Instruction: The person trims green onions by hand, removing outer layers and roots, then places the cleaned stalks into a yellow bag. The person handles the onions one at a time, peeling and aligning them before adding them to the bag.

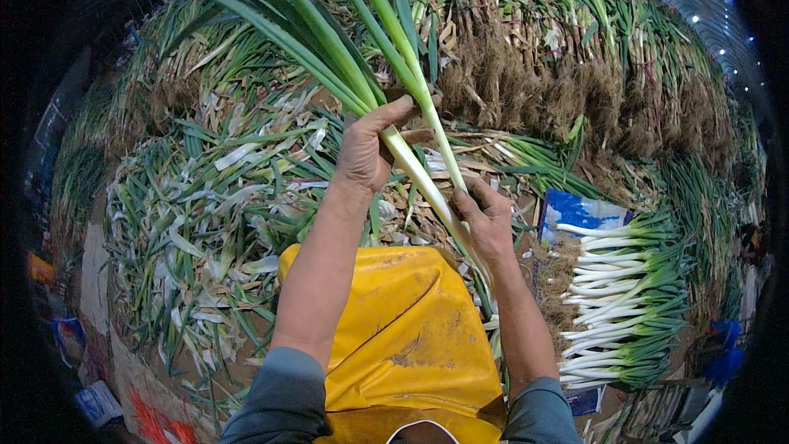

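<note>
My left hand [376, 142] is closed around a thick green onion stalk [414, 166] where its white shaft meets the green leaves. A thinner green onion [441, 132] passes by the left hand's fingertips. My right hand [484, 216] pinches the lower part of that thinner stalk between thumb and fingers. The thick stalk's lower end runs behind the right hand and forearm, where it is partly hidden. Both plants slant up and to the left, leaves spread at the top. A yellow apron [413, 327] with dirt smears covers my lap beneath the hands.
At right, a row of peeled green onions [610, 296] lies on a blue and white printed sheet [579, 213]. Bundles of unpeeled onions with brown roots [530, 80] stand across the back. Stripped leaves [209, 228] are heaped at left. Red strings [154, 422] lie at lower left.
</note>
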### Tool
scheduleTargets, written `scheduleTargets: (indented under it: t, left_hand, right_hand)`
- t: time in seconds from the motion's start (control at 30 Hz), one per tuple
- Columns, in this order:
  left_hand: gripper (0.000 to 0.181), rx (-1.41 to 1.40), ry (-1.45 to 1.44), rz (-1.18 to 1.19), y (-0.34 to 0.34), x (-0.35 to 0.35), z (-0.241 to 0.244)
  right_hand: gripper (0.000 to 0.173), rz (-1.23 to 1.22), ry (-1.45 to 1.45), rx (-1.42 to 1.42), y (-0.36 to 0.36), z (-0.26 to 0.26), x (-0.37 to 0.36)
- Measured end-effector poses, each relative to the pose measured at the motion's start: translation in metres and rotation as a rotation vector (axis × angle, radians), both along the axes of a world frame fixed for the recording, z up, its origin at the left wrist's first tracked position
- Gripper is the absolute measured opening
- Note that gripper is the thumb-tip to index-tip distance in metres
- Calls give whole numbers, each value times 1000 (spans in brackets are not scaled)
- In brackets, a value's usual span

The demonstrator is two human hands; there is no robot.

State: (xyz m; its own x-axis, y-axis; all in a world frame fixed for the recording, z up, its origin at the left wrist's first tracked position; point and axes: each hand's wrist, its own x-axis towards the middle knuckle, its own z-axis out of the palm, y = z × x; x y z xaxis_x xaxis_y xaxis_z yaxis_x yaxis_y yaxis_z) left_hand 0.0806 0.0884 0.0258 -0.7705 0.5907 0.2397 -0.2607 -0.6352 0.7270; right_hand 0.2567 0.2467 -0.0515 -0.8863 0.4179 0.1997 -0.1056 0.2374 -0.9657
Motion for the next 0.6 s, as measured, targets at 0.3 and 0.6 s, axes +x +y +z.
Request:
scheduleTargets:
  t: [0.3,0.6]
  left_hand:
    - [40,-56,-95,91,8,-4,-13]
    - [30,-156,-114,356,15,2,-16]
  right_hand:
    - [32,-33,-38,24,1,3,-15]
    - [35,-216,136,379,-11,5,-33]
